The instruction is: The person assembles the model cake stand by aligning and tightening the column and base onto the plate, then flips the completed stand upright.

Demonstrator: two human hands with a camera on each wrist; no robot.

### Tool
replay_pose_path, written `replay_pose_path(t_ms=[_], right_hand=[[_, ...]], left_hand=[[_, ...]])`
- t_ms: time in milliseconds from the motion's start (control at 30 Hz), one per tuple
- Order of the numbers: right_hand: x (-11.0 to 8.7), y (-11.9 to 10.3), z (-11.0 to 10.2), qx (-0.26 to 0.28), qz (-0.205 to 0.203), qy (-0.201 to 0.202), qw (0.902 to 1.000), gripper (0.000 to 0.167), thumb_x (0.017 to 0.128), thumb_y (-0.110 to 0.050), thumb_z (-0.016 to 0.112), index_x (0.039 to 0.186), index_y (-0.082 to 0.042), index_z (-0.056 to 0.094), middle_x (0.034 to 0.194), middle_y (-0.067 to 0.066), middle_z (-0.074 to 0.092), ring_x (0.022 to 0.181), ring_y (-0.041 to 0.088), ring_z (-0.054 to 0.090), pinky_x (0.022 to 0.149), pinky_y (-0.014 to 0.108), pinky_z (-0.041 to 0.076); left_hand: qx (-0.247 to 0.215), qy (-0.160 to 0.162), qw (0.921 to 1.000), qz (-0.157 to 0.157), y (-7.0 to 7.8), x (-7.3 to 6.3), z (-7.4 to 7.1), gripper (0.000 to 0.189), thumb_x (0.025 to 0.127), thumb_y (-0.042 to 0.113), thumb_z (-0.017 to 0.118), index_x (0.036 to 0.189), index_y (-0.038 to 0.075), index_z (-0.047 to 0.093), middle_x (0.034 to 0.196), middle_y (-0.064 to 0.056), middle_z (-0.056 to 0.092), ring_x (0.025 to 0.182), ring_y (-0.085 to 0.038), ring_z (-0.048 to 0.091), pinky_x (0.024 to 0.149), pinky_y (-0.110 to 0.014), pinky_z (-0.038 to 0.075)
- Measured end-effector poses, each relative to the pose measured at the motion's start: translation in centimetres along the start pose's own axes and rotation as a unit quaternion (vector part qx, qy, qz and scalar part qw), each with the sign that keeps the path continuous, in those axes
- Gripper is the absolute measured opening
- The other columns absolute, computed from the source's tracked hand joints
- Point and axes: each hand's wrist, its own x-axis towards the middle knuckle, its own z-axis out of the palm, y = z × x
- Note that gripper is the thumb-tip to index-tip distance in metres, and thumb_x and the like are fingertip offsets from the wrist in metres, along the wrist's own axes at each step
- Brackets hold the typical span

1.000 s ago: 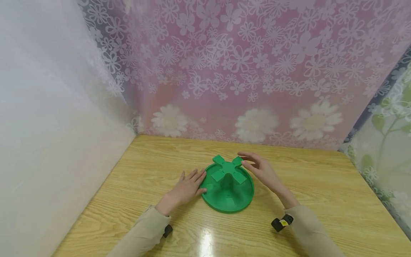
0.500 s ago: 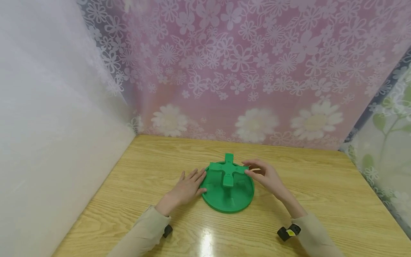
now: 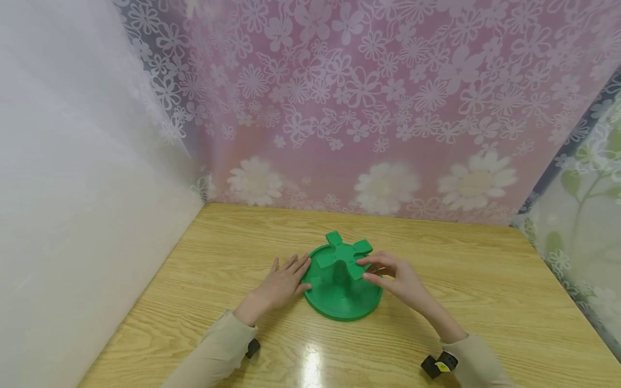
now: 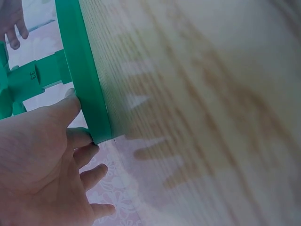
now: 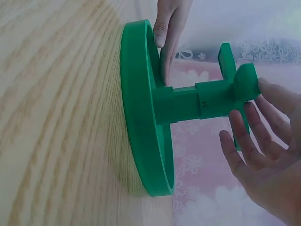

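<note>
A green round tray-like base [image 3: 335, 308] with a raised rim stands on the table. From its middle rises a green column [image 5: 186, 104], stepped in width and marked "34" in the right wrist view. On top sits a green cross-shaped piece [image 3: 343, 252] with flat arms. My left hand [image 3: 277, 288] rests against the base's left rim, fingers spread and straight, thumb at the rim's edge. My right hand [image 3: 401, 280] pinches the near-right arm of the cross between thumb and fingers. The right fingers partly cover that arm in the head view.
The wood-grain table [image 3: 233, 242] stretches out on both sides of the base. A pink floral curtain [image 3: 310, 108] hangs behind its far edge, and a white sheet [image 3: 87, 188] hangs at the left. Each wrist wears a small black camera [image 3: 439, 365].
The cross has turned clockwise as seen from above. My right hand has come round toward me along with one of its arms. The left hand has stayed at the rim.
</note>
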Motion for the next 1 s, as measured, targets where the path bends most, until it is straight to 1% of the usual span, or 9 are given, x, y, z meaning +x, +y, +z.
replay_pose_path(t_ms=[133,267,333,400,500,667,800,900,1000], right_hand=[[0.2,-0.2,-0.3,0.020,0.020,0.027,0.9992,0.026,0.099,-0.004,0.066,0.124,-0.006,0.070,0.119,0.013,0.069,0.100,0.021,0.069,0.084,0.031,0.058],[0.7,-0.2,-0.9,0.029,0.046,0.083,0.9951,0.024,0.099,-0.008,0.066,0.122,-0.004,0.070,0.116,0.015,0.070,0.099,0.014,0.068,0.086,0.026,0.057],[1.2,-0.1,-1.1,0.024,0.048,0.106,0.9930,0.026,0.100,-0.010,0.067,0.124,-0.004,0.070,0.118,0.015,0.069,0.102,0.010,0.066,0.088,0.023,0.056],[1.7,0.1,-1.2,0.015,0.044,0.118,0.9919,0.028,0.099,-0.011,0.067,0.127,-0.005,0.069,0.122,0.014,0.068,0.106,0.010,0.065,0.091,0.023,0.055],[2.3,0.4,-1.3,0.004,0.035,0.111,0.9932,0.035,0.098,-0.010,0.069,0.133,-0.007,0.066,0.131,0.013,0.064,0.115,0.020,0.061,0.096,0.028,0.054],[3.0,1.0,-1.1,-0.017,0.047,0.058,0.9970,0.047,0.096,-0.015,0.073,0.141,-0.014,0.060,0.143,0.010,0.056,0.128,0.034,0.055,0.102,0.042,0.051],[3.2,1.2,-1.0,-0.032,0.056,0.030,0.9975,0.050,0.096,-0.018,0.073,0.143,-0.014,0.057,0.143,0.011,0.056,0.129,0.036,0.054,0.101,0.050,0.052],[3.0,1.3,-0.9,-0.031,0.054,0.027,0.9977,0.047,0.096,-0.016,0.072,0.142,-0.012,0.059,0.140,0.013,0.059,0.125,0.033,0.057,0.099,0.048,0.053],[2.7,1.3,-0.9,-0.029,0.052,0.031,0.9977,0.042,0.096,-0.014,0.072,0.137,-0.011,0.063,0.134,0.013,0.062,0.119,0.030,0.060,0.097,0.043,0.055]], left_hand=[[-0.003,-0.002,1.0000,0.001,0.1,-0.1,-0.2,0.066,0.108,0.042,0.045,0.161,0.005,0.028,0.168,-0.009,0.023,0.154,-0.035,0.021,0.118,-0.068,0.018],[-0.003,-0.003,1.0000,0.002,0.2,-0.1,-0.3,0.066,0.108,0.042,0.045,0.160,0.005,0.028,0.167,-0.010,0.023,0.154,-0.036,0.021,0.118,-0.068,0.018],[-0.002,-0.004,1.0000,0.000,0.2,-0.1,-0.3,0.067,0.108,0.042,0.045,0.161,0.005,0.028,0.168,-0.010,0.023,0.154,-0.036,0.021,0.118,-0.068,0.017],[0.000,-0.004,1.0000,-0.001,0.2,-0.1,-0.2,0.067,0.108,0.043,0.044,0.161,0.005,0.028,0.168,-0.009,0.023,0.154,-0.035,0.020,0.118,-0.068,0.018],[0.002,-0.004,1.0000,-0.001,0.2,-0.1,-0.2,0.067,0.108,0.043,0.044,0.161,0.005,0.028,0.168,-0.009,0.023,0.154,-0.035,0.021,0.118,-0.068,0.018],[0.000,-0.003,1.0000,0.002,0.3,-0.2,-0.4,0.066,0.108,0.042,0.045,0.160,0.005,0.029,0.167,-0.010,0.024,0.153,-0.036,0.022,0.118,-0.068,0.018],[0.000,0.001,1.0000,0.000,0.3,-0.2,-0.3,0.066,0.108,0.042,0.046,0.160,0.005,0.030,0.167,-0.009,0.024,0.153,-0.035,0.022,0.118,-0.068,0.018],[0.000,0.004,1.0000,0.000,0.2,-0.1,-0.2,0.066,0.108,0.042,0.046,0.160,0.005,0.030,0.167,-0.009,0.025,0.153,-0.035,0.022,0.118,-0.068,0.018],[-0.003,0.003,1.0000,0.000,0.1,-0.1,-0.2,0.066,0.108,0.041,0.046,0.160,0.005,0.029,0.167,-0.010,0.025,0.153,-0.035,0.022,0.118,-0.068,0.018]])
